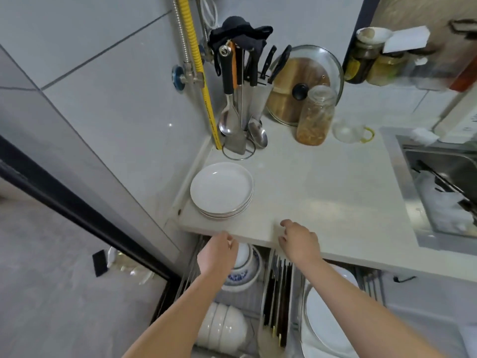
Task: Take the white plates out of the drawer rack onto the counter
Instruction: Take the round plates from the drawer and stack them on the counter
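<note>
Cut off by the lower frame edge: large white plates point(327, 321) standing on edge in the right part of the drawer rack point(258, 295), their upper rims partly behind the right forearm and under the bench point(322, 187) overhang. Also hidden under that overhang: the back of the rack. Partly covered by the left hand point(218, 255): a blue-patterned bowl point(245, 270) with a white bowl nested in it. Lower left in the rack, stacked white bowls point(222, 329) on their sides, blurred. Between bowls and plates, a row of dark chopsticks point(277, 301) standing in a slot. Blurred at the right edge: sink point(444, 192) and its contents, hard to make out.

Left hand palm down at the bench's front edge, above the bowls, fingers curled loosely, grip empty. Right hand point(299, 241) palm down over the bench edge, fingers spread and slightly bent, grip open, holding nothing; cannot tell whether fingertips touch the surface.

Already on the bench, near its left front corner: stack of white plates point(222, 189), lying flat. Behind them, utensil holder point(238, 112), glass lid point(307, 81), jar point(316, 117).
</note>
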The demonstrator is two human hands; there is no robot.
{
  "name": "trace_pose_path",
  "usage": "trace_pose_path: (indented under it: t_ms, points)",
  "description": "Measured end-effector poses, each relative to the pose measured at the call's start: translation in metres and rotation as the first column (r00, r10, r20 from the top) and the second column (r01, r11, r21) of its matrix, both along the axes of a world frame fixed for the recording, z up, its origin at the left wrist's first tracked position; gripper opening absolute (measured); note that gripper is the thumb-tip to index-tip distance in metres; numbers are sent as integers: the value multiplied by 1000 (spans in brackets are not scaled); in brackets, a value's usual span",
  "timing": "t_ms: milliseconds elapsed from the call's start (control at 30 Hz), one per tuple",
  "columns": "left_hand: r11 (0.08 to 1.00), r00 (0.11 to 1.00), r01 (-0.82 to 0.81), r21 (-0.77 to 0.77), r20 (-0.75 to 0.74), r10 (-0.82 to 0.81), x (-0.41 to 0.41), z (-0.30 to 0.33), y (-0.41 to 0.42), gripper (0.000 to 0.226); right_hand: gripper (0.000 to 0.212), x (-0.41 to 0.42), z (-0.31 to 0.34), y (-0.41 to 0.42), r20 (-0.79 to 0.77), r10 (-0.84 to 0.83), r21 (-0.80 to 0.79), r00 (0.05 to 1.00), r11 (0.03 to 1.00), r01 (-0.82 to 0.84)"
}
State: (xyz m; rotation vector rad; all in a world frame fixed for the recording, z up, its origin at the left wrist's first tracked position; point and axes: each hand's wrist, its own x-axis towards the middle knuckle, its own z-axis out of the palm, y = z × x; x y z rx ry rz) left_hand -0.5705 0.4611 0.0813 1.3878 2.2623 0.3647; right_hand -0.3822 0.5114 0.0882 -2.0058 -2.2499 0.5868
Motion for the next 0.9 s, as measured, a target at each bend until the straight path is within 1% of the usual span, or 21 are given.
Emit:
trace_pose_path:
  t_ms: [200, 333, 467, 600, 700, 900]
  points:
    - [975, 979, 205, -90, 37, -202, 72, -23, -35, 25, 32, 64, -25, -60, 5, -28, -46, 1000, 999, 28]
    - [947, 957, 292, -137, 45, -288, 114, -46, -54, 23, 30, 111, -46, -94, 19, -101, -132, 995, 986, 103]
    - [901, 929, 363, -237, 22, -368, 148, -74, -67, 24, 35, 153, -72, -123, 72, -176, -234, 982, 954, 188]
    - [862, 910, 395, -318, 11, -414, 175, -105, -71, 25, 36, 189, -105, -146, 122, -247, -366, 961, 889, 275]
    - [836, 911, 388, -388, 26, -411, 191, -130, -68, 21, 34, 210, -132, -155, 146, -293, -459, 945, 826, 327]
    - [796, 910, 392, -461, 69, -408, 213, -181, -52, 25, 28, 236, -180, -154, 150, -419, -524, 895, 735, 431]
